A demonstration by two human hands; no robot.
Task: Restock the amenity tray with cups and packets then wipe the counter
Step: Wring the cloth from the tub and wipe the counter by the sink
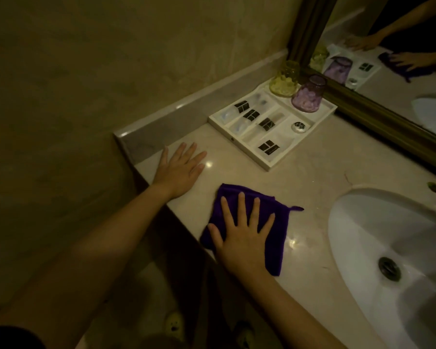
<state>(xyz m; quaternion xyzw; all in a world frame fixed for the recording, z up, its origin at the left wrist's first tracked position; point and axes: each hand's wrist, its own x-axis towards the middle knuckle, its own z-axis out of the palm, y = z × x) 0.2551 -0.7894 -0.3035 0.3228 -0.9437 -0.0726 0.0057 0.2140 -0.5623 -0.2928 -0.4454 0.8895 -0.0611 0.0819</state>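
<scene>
Hands (244,233) flat, plush purple cloth (275,238), glossy counter (312,172)

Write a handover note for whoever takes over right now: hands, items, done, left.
Left hand: open, flat on the beige marble counter, holding nothing.
Right hand: open, palm pressing the purple microfibre cloth flat on the counter, left of the white oval sink.
White compartment tray: back corner, holds packets, yellow glass cup and purple glass cup, both upside down.
Done: tray looks stocked.
Left: wipe the counter.
</scene>
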